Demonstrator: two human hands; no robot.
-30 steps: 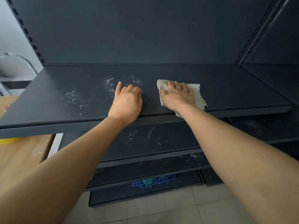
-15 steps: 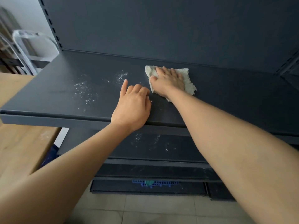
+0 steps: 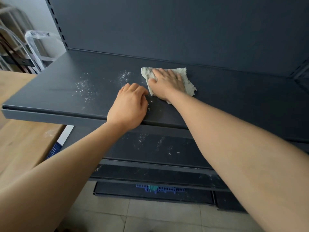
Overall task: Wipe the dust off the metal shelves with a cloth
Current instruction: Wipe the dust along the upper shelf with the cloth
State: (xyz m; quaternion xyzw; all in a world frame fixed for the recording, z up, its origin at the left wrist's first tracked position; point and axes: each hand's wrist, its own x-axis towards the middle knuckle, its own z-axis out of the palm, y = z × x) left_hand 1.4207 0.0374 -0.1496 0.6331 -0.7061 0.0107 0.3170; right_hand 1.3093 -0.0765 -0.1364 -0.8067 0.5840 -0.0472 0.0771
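A dark grey metal shelf runs across the view at chest height. White dust speckles its left half, with a second dust patch just left of the cloth. A pale ribbed cloth lies flat on the shelf near the middle. My right hand presses down on it with straight fingers. My left hand rests on the shelf's front edge with its fingers curled under, holding nothing, right beside the cloth.
The lower shelf also carries dust specks. A wooden table stands at the left, with a blue basket under it. A blue plastic piece lies on the bottom shelf. A plastic-wrapped metal frame stands behind the table.
My right hand has slid the cloth leftward and toward the back, closer to the dust. My left index finger, straight before, has curled in. The view has turned left.
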